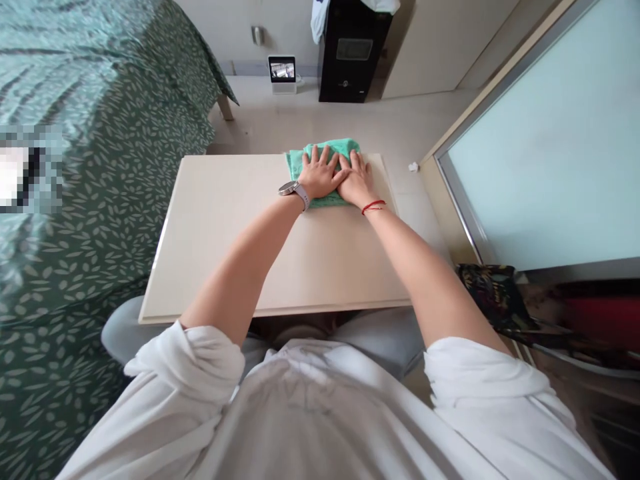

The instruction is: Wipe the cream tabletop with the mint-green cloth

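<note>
A folded green towel (pixel 330 200) lies at the far right part of a cream-coloured table (pixel 220 227), reaching its far edge. My left hand (pixel 320 175) rests flat on the towel with its fingers spread, and a watch (pixel 295 191) is on that wrist. Beside it, my right hand (pixel 356 179) presses on the towel too, palm down and fingers apart, with a red string bracelet (pixel 373 207) at the wrist. The two hands touch or overlap at the thumbs. Parts of the towel are covered by the hands.
A bed with a green leaf-patterned cover (pixel 125 167) stands along the left. Beyond the table, a small screen (pixel 283 72) and a black cabinet (pixel 354 50) are on the floor by the wall. A frosted panel (pixel 550 147) is at right, with a dark floral bag (pixel 495 293) below it.
</note>
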Motion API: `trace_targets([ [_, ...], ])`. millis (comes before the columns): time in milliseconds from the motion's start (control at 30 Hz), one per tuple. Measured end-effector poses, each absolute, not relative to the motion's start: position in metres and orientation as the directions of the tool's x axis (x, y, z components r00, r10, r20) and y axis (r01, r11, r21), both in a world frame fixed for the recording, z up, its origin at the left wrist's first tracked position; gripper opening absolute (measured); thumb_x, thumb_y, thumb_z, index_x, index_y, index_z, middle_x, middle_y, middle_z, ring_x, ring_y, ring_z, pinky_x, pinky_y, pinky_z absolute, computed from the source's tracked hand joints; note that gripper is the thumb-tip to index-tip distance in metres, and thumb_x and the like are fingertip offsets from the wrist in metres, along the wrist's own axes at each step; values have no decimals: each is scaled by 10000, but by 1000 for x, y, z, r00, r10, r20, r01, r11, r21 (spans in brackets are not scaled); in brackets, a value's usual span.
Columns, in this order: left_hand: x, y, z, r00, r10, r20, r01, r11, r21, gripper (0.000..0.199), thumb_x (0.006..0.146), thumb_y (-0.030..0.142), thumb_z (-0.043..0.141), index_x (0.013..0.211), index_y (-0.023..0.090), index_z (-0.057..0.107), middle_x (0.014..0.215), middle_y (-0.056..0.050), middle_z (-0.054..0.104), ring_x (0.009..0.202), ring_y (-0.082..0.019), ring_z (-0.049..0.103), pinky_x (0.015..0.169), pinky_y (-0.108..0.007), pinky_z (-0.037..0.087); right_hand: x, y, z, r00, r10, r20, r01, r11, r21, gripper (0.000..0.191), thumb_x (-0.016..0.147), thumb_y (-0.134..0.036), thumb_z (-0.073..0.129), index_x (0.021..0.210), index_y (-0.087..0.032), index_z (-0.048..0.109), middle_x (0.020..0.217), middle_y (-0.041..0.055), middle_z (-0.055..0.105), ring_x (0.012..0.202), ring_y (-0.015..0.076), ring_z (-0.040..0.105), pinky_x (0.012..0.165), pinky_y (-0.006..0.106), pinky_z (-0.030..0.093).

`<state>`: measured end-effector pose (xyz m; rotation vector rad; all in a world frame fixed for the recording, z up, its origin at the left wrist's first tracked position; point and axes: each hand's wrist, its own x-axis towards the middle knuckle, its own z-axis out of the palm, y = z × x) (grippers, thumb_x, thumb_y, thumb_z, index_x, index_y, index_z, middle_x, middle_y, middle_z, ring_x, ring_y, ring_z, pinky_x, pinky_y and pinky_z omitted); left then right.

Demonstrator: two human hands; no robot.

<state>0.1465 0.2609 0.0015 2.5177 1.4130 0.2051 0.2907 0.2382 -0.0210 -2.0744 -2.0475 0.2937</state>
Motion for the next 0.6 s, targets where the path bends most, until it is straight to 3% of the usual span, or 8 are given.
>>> trace_targets([
  [200,184,255,-6,710,704,23,665,-680,308,795,1173,617,370,1824,162,397,1918,-191,243,1788,-486,154,1417,-734,125,308,186,-12,284,959,10,934,-274,-227,668,1188,-354,342,1824,-152,373,1919,239,266,1785,384,249,1395,705,260],
  [367,182,247,-12,788,615,8,578,-745,332,764,1180,582,323,1827,183,396,1925,-183,227,1798,-460,132,1425,-724,107,293,159,-15,416,908,53,888,-393,-239,644,1158,-293,390,1772,-106,447,1864,295,357,1741,423,342,1333,724,362],
  [467,157,243,-10,783,622,-16,589,-732,343,734,1186,532,301,1832,193,385,1930,-173,209,1806,-434,117,1433,-697,105,268,159,-14,402,914,58,898,-381,-220,658,1137,-230,356,1768,-68,447,1859,324,353,1755,440,318,1340,797,297],
  [600,93,238,0,713,700,-45,673,-666,322,724,1186,498,302,1835,184,375,1933,-171,193,1809,-424,115,1434,-672,115,216,172,-8,252,967,22,945,-241,-222,701,1123,-224,334,1788,-12,395,1886,335,273,1792,453,215,1365,851,139],
])
